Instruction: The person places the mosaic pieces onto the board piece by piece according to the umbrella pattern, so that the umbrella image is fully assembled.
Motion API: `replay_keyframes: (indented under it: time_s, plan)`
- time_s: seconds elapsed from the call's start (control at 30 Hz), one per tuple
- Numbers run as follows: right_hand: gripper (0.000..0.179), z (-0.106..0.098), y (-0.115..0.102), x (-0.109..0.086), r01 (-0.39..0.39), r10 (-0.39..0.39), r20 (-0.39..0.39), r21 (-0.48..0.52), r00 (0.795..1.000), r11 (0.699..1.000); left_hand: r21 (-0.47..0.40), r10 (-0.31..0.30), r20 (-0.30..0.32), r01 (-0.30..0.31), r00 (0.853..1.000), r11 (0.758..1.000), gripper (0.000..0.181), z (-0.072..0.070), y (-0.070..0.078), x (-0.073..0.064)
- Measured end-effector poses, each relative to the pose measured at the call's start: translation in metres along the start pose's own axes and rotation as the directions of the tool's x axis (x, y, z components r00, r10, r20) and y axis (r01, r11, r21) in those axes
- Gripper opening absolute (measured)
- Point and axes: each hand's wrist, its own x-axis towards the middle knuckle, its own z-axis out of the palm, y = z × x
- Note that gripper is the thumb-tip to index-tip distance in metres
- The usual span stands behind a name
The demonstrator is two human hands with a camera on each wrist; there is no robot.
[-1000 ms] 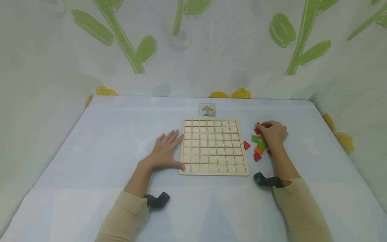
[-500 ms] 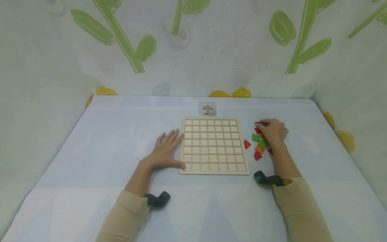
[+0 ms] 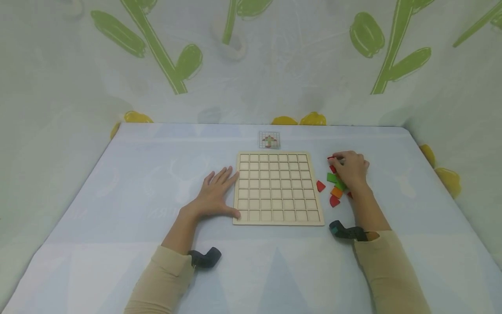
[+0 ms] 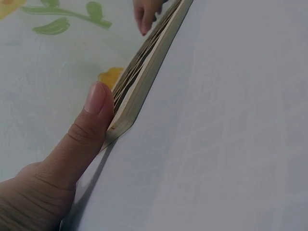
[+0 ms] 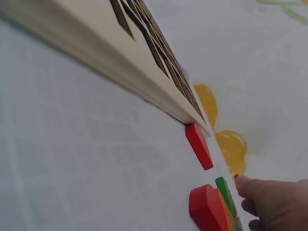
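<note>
Your left hand [image 3: 213,196] spread its fingers wide, thumb on the near-left corner of the board [image 3: 279,223]. Beyond the board's right edge, open room lay up to the far end of the pile [image 3: 336,192], where your right hand [image 3: 352,169], pinching a red piece [image 3: 331,157], had just shifted slightly left, so picking seemed nearly done.
</note>
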Motion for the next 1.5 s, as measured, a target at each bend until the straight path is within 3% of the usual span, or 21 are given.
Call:
replay_keyframes:
  time_s: [0.4,0.53,0.7,1.0,1.3,1.5]
  plan:
    - [0.036,0.000,-0.016,-0.007,0.120,-0.120,-0.007,0.135,0.993,0.984,-0.006,0.023,-0.046,-0.023,0.999,1.000,0.130,0.000,-0.003,-0.001]
    - [0.035,0.000,-0.020,-0.010,0.164,-0.160,-0.037,0.191,0.986,0.968,-0.015,0.016,-0.035,-0.016,0.999,1.000,0.131,0.001,-0.003,-0.001]
    - [0.033,0.002,-0.031,-0.014,0.249,-0.233,-0.092,0.242,0.968,0.938,0.006,-0.002,-0.015,0.002,1.000,1.000,0.128,0.001,-0.002,0.000]
    - [0.025,0.018,-0.049,-0.013,0.401,-0.364,-0.179,0.275,0.914,0.873,0.004,0.001,-0.016,-0.001,1.000,1.000,0.129,0.000,-0.002,-0.001]
    - [0.027,0.027,-0.069,-0.016,0.413,-0.394,-0.122,0.309,0.911,0.857,-0.001,0.017,-0.029,-0.017,0.999,1.000,0.130,0.002,-0.005,0.000]
    - [0.025,0.032,-0.079,-0.016,0.464,-0.446,-0.129,0.288,0.886,0.838,-0.015,0.024,-0.040,-0.024,0.999,1.000,0.135,0.003,-0.004,0.000]
